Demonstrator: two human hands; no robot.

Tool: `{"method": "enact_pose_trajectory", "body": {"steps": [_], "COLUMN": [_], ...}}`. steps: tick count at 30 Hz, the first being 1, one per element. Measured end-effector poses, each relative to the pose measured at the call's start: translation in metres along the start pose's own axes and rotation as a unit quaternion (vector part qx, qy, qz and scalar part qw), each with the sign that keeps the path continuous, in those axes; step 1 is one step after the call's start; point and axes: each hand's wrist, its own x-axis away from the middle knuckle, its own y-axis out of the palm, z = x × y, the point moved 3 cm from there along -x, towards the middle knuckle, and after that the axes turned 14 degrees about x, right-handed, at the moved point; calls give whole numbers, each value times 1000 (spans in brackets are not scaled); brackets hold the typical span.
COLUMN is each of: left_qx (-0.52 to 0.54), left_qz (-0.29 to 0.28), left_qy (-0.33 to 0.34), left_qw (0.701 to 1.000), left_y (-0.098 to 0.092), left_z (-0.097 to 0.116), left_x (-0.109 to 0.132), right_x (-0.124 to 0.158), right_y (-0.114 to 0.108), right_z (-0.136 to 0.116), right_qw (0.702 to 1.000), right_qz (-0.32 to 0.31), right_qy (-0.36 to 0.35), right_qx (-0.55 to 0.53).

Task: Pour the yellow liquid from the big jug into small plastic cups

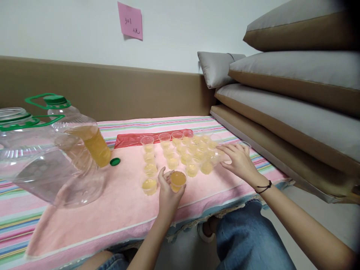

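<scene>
My left hand (pixel 170 189) is closed around a clear plastic cup (pixel 178 180) of amber liquid, held near the front of the pink towel (pixel 118 210). To its left, a column of similar cups (pixel 149 186) with yellow liquid runs toward the back. Several more filled cups (pixel 192 168) stand close together in rows between my two hands. At the right end of these rows, my right hand (pixel 236 157) has its fingers bent over a clear plastic cup (pixel 221 154). Part of that cup is hidden by the fingers. A clear rim (pixel 246 144) shows behind this hand.
Two large clear jugs with green handles stand at left: an uncapped front jug (pixel 56 176) and a capped rear jug (pixel 95 144) holding amber liquid. A green cap (pixel 115 161) lies beside them. Red plastic (pixel 129 140) lies behind the cups. Stacked cushions (pixel 295 101) rise at right.
</scene>
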Motion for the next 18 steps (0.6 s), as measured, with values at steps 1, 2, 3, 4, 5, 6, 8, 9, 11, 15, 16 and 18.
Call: {"method": "enact_pose_trajectory", "body": {"steps": [1, 2, 3, 4, 5, 6, 8, 9, 11, 15, 16, 18], "left_qx": [-1, -2, -4, -7, -11, -14, -23, -29, -42, -60, -62, -65], "left_qz": [-1, -3, -4, -5, -5, -5, -6, -9, -16, -21, -20, -21], "left_qy": [0, 1, 2, 5, 8, 12, 17, 18, 22, 31, 31, 31], "left_qw": [1000, 1000, 1000, 1000, 1000, 1000, 1000, 999, 999, 998, 997, 997], "left_y": [0, 0, 1, 1, 1, 1, 1, 1, 1, 0, 0, 0], "left_z": [0, -1, -2, -2, -3, -3, -4, -4, -5, -6, -6, -7], "left_x": [0, 0, 0, 0, 0, 1, 2, 2, 3, 4, 3, 3], "right_x": [-2, -4, -6, -7, -9, -10, -11, -11, -11, -7, -5, -2], "right_y": [-3, -5, -8, -10, -11, -12, -13, -13, -12, -7, -6, -3], "right_z": [-2, -4, -6, -8, -10, -12, -14, -13, -11, -3, 0, 4], "right_qw": [1000, 1000, 999, 998, 997, 996, 993, 992, 992, 996, 997, 999], "right_qz": [2, 5, 9, 13, 18, 23, 37, 42, 48, 42, 39, 30], "right_qy": [-12, -24, -38, -53, -68, -83, -103, -107, -102, -69, -59, -39], "right_qx": [3, 6, 9, 15, 23, 31, 49, 54, 56, 30, 21, 8]}}
